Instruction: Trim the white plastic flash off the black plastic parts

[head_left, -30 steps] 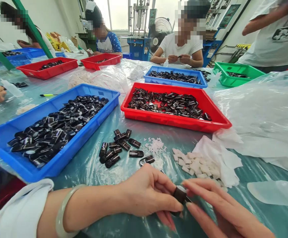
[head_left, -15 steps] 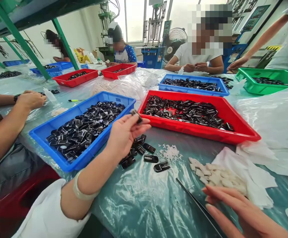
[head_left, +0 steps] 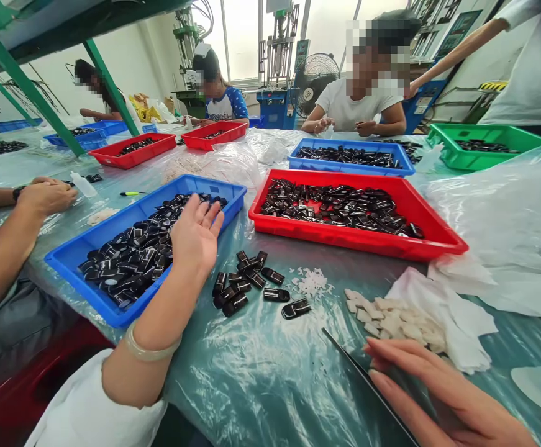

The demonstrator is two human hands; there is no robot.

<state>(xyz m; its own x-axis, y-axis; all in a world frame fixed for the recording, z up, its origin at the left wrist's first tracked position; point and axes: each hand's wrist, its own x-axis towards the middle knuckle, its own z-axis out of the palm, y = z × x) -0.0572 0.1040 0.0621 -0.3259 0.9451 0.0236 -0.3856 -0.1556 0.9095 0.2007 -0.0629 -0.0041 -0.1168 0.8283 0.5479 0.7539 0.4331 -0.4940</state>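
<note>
My left hand (head_left: 196, 234) is over the blue tray (head_left: 72, 290), its fingers spread and nothing visible in them. Small black glossy plastic pieces (head_left: 128, 261) with rounded ends and pale markings fill that tray. Several more black pieces (head_left: 276, 294) lie loose on the table to the right of my left wrist. At the lower right, my right hand (head_left: 431, 385) has its fingers stretched out, with a gap between thumb and forefinger. Beside its thumb runs a thin dark tool, apparently tweezers (head_left: 347, 354); whether the thumb touches it I cannot tell.
A red tray (head_left: 358, 244) of black pieces stands ahead. Tiny white scraps (head_left: 312, 282), pale flat pieces (head_left: 391, 318) and white cloth or paper (head_left: 456, 316) lie nearer. A co-worker's hands (head_left: 49, 195) are at left. Clear plastic (head_left: 517, 217) covers the right side.
My left hand has moved left over the blue tray and opened; the black piece it held has left its fingers. My right hand has shifted slightly left towards the dark tool. The view has shifted slightly.
</note>
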